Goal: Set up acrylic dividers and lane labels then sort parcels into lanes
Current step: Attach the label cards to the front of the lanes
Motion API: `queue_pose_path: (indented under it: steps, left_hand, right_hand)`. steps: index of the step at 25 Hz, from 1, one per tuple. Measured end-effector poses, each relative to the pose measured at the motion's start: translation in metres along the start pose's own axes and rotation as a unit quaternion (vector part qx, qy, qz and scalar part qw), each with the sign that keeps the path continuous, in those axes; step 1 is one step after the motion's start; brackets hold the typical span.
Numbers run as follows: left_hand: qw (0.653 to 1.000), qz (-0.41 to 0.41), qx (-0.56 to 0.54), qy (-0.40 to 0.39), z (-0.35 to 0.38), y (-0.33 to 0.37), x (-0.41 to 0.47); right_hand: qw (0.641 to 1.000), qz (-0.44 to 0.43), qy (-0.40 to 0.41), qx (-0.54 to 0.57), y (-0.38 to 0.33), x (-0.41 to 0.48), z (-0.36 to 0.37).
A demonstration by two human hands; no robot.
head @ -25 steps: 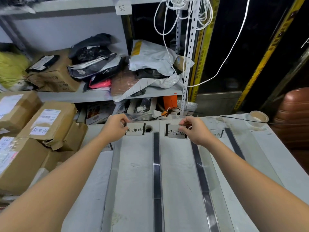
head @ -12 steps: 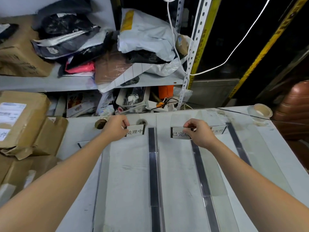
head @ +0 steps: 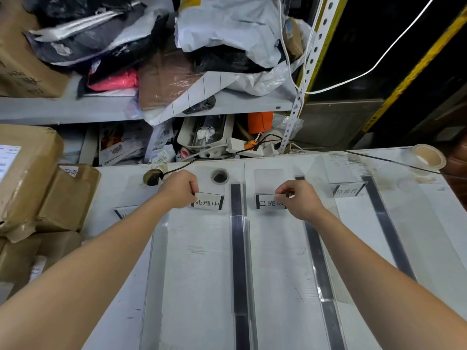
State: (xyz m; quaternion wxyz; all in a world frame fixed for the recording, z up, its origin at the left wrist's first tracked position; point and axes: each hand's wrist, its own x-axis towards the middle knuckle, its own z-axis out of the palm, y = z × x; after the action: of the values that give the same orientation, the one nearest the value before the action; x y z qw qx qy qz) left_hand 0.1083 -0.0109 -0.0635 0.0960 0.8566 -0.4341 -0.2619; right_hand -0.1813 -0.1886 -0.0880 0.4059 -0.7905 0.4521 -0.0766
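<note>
On the white table (head: 202,274) clear acrylic dividers stand along dark strips: one in the middle (head: 238,248), one right of it (head: 318,261), one at the far right (head: 381,223). My left hand (head: 180,189) pinches the left top corner of a standing lane label (head: 211,203) at the head of the second lane. My right hand (head: 297,198) pinches the right top corner of another label (head: 267,203) in the lane to the right. A third label (head: 347,190) stands further right. A fourth (head: 123,212) shows partly behind my left forearm.
Cardboard parcels (head: 27,178) are stacked at the left. A shelf (head: 101,107) behind the table holds bagged parcels (head: 227,29). A tape roll (head: 428,157) sits at the table's far right corner. A cable hole (head: 219,176) and a black cable plug (head: 151,176) lie near the labels.
The view tilted down and closer to the table. Both hands stay pinched on their labels, which now stand slightly nearer to me from the table's back edge.
</note>
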Motion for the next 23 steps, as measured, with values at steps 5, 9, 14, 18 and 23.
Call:
queue_pose_path:
  steps: [5,9,14,18,23]
  left_hand:
    - [0.999,-0.005,0.046,-0.015,0.011,-0.005,0.012]
    - [0.998,-0.011,0.056,-0.039,0.016,-0.007,0.015]
    - [0.998,-0.019,0.051,-0.028,0.019,-0.007,0.015]
    - [0.999,-0.029,0.041,-0.009,0.023,-0.009,0.011]
    - [0.999,-0.04,-0.016,0.021,0.019,-0.002,0.001]
  right_hand:
    - [0.999,0.03,-0.005,-0.013,0.009,0.006,0.016]
    - [0.999,0.042,-0.005,-0.006,0.012,0.008,0.016]
    - [0.999,0.044,-0.001,-0.019,0.012,0.01,0.011]
    - [0.999,0.052,0.004,-0.016,0.014,0.008,0.008]
    - [0.999,0.043,0.008,-0.016,0.011,0.0,0.005]
